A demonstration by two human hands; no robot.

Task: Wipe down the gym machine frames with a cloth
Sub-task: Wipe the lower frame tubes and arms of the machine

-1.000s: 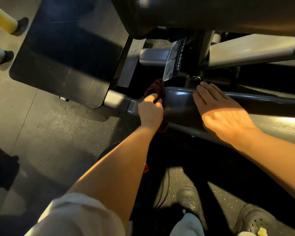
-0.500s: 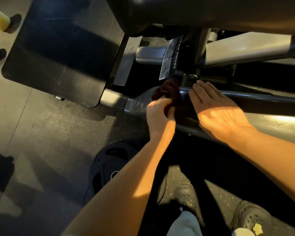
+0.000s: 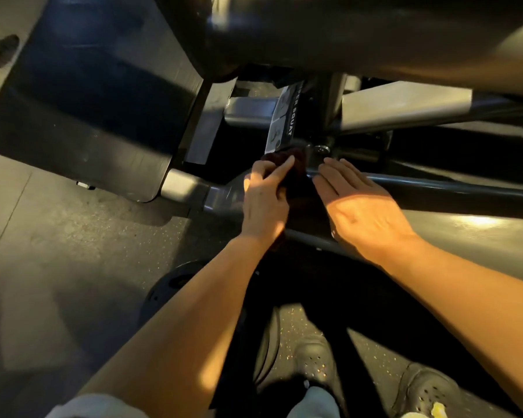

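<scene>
A dark maroon cloth (image 3: 296,176) lies draped over the grey frame tube (image 3: 465,191) of a squat machine, close to a bolted joint. My left hand (image 3: 264,200) grips the cloth against the tube, forefinger stretched along it. Just right of the cloth, my right hand (image 3: 360,206) rests flat on the same tube with straight fingers. Most of the cloth is hidden in shadow between the hands.
A black footplate (image 3: 82,116) spreads over the upper left. A big dark pad (image 3: 344,31) overhangs the top. An instruction label (image 3: 283,122) hangs above the cloth. A weight plate (image 3: 175,288) lies on the floor under my left arm. My shoes (image 3: 314,363) are below.
My left hand has slid the cloth rightward and up along the tube, from the bend toward the bolted joint, closing on my right hand. The right hand has stayed put.
</scene>
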